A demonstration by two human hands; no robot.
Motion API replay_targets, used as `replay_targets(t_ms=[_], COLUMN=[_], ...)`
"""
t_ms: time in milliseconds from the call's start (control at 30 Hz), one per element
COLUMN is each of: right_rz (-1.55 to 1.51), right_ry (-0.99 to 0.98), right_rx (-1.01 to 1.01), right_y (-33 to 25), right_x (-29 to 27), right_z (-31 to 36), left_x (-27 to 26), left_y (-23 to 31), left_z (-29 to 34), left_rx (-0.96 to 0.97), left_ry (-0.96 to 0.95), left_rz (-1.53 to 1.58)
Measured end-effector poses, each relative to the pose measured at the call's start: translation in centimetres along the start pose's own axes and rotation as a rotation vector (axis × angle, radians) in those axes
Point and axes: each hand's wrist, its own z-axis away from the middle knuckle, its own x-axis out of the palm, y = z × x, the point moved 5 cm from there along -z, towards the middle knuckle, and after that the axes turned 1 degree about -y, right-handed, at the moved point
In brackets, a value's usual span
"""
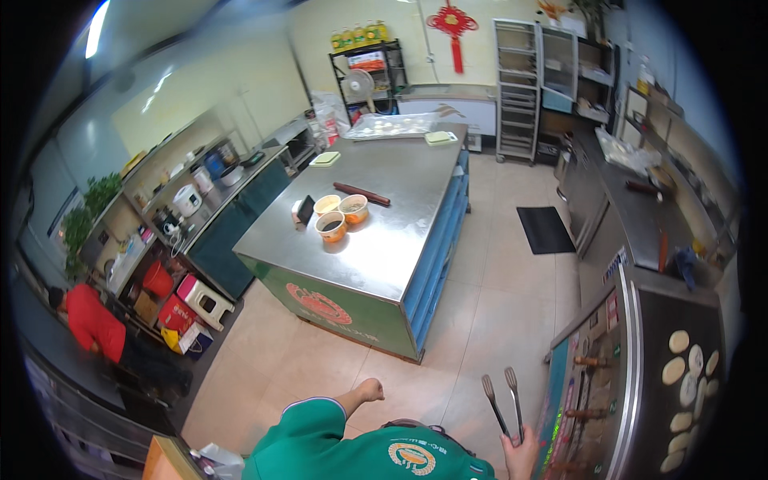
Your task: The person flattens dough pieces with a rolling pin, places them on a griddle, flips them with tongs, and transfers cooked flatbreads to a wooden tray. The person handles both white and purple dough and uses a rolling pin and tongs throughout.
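Observation:
My right hand [522, 451] is closed round the handle end of a pair of metal tongs [502, 410]. The tongs point up and their two slotted tips are spread apart, with nothing between them. To the right of this hand is a griddle [654, 336] with several pale round flatbreads [679, 342] on its dark plate. My left hand [370, 390] is curled into a loose fist in front of my body, over the tiled floor, and I see nothing in it.
Ahead stands a steel-topped table [280, 232] bearing three paper tubs [330, 227], dark rolling pins [362, 194] and a plastic-covered tray [392, 126]. A black mat [546, 230] lies on the floor. At far left, a person in red [94, 324] bends over. A steel counter [616, 196] lines the right.

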Motion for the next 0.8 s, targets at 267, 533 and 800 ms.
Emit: replay_targets(t_ms=[267,533,800], right_rz=[-0.049,-0.177,-0.186], right_ry=[-0.264,-0.387,-0.657], right_rx=[-0.027,-0.535,-0.653], right_y=[-3.7,-12.3,-14.2], right_x=[0.0,6.9,9.8], right_z=[-2.2,-7.2,-7.2], left_x=[-1.6,17.7,24.8], left_y=[3.9,-14.0,-5.1], left_z=[3.2,18.6,29.4], left_rx=[0.126,-0.473,-0.984], left_ry=[0.269,-0.020,-0.049], left_rz=[0.202,-0.001,0.737])
